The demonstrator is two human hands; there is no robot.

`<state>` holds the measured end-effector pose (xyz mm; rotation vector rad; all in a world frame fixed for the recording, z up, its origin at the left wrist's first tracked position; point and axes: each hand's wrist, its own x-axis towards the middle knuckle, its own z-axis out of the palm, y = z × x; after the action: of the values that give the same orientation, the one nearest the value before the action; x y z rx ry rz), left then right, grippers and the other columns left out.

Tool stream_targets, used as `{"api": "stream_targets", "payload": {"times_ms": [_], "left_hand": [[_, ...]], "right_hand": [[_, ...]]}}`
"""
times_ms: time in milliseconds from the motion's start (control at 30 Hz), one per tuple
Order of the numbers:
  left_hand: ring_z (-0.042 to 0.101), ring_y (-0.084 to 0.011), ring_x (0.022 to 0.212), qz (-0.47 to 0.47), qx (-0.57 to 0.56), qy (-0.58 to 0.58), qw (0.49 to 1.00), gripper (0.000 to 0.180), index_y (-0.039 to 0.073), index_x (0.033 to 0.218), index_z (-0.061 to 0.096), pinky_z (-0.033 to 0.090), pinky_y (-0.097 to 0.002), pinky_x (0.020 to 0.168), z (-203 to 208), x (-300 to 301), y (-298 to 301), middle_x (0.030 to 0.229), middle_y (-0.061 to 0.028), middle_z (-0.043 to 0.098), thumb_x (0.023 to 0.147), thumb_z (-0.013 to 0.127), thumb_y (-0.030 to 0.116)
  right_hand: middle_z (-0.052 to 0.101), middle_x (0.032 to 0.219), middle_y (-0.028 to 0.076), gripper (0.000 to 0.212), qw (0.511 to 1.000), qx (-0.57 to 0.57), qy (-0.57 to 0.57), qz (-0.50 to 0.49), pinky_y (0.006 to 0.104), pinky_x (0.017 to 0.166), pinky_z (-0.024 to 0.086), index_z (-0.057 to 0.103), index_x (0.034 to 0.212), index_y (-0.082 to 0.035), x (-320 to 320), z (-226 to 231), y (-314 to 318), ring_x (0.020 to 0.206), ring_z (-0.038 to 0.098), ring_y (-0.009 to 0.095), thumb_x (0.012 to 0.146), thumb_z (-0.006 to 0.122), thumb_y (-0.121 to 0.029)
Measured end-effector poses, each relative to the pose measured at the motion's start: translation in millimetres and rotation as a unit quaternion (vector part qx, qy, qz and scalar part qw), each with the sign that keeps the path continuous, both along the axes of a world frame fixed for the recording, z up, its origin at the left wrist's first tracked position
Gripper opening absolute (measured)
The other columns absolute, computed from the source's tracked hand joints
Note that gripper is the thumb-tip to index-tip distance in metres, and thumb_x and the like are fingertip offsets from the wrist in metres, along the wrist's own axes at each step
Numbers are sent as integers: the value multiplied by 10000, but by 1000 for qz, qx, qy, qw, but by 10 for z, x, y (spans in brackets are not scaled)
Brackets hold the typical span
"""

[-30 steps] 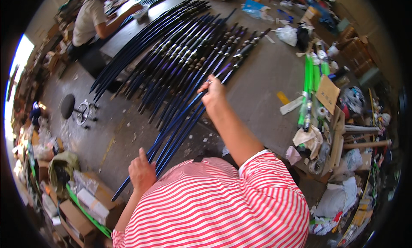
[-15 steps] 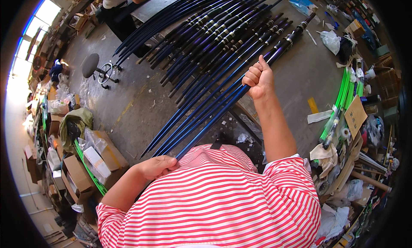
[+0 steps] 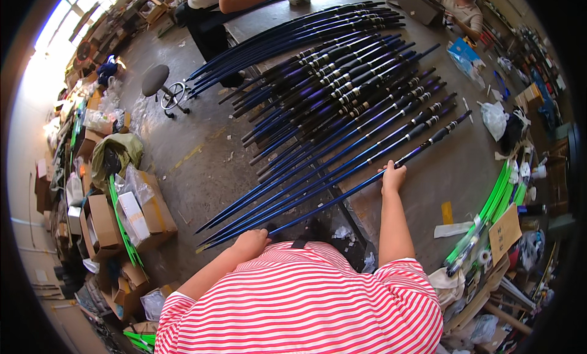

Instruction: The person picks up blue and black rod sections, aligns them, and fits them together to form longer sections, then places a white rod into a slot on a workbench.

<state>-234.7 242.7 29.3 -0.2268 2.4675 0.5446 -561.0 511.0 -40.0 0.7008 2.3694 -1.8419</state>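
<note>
1. While the head view looks down on both hands, the right hand (image 3: 393, 178) has its fingers closed around one blue rod (image 3: 342, 197), near where the dark handle part (image 3: 441, 135) begins.
2. The left hand (image 3: 249, 244) is folded upon the same rod at its lower visible part; how firmly it presses, I cannot tell.
3. This rod slants between the two hands, and its handle part reaches out past the right hand.
4. Beyond both hands, many similar rods (image 3: 342, 78) lie slanting upon the grey table (image 3: 422, 182).
5. To the right of the right hand are bright green poles (image 3: 492, 201); to the left of the left hand, a cardboard box (image 3: 160, 208).
</note>
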Motion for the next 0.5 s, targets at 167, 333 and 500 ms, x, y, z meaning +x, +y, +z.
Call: {"api": "stream_targets", "payload": {"times_ms": [167,333,500], "left_hand": [[593,-337,768,16,-42,81,996,197,1,843,535,476,-416,662,-64,-8,44,840,-178,597,810,548,195],[596,-289,742,-57,-91,118,987,213,53,822,542,479,-386,614,-61,-21,-11,784,-121,575,756,622,239],[585,-273,724,-69,-106,249,960,246,70,821,540,480,-372,582,-22,-38,-13,768,-103,544,678,672,221]], "right_hand": [[522,1099,298,557,936,313,97,130,408,851,431,362,1217,93,143,339,-158,998,531,403,799,570,-211],[550,898,151,437,917,297,195,184,388,786,442,494,1142,-7,456,44,28,832,548,308,771,609,-208],[522,1096,110,327,816,463,258,234,379,895,390,574,1055,-57,1237,26,486,1045,489,271,757,617,-186]]}}
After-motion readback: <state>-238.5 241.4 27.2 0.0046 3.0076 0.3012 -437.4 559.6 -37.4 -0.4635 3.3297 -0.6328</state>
